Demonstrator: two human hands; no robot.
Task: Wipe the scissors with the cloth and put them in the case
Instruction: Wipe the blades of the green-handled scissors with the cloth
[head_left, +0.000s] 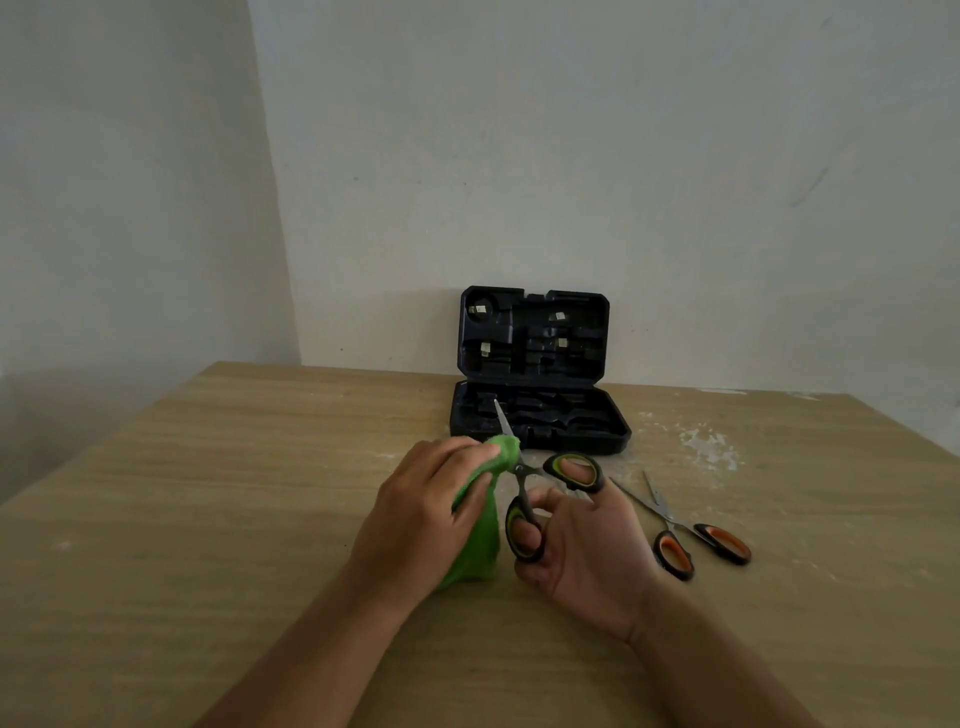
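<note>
Green cloth (480, 512), soft and bunched in the left hand (415, 514), wraps the stiff, sharp blades of the scissors (540, 493), safest held by the handle loops where the right hand (582, 545) fingers thread, near the open case (537, 410) on the desk (208, 519).

Green cloth (475, 525), green-black scissors (550, 493), orange-black scissors (691, 535), black case (537, 395).

head view looks forward and down, close over the table (208, 519)
</note>
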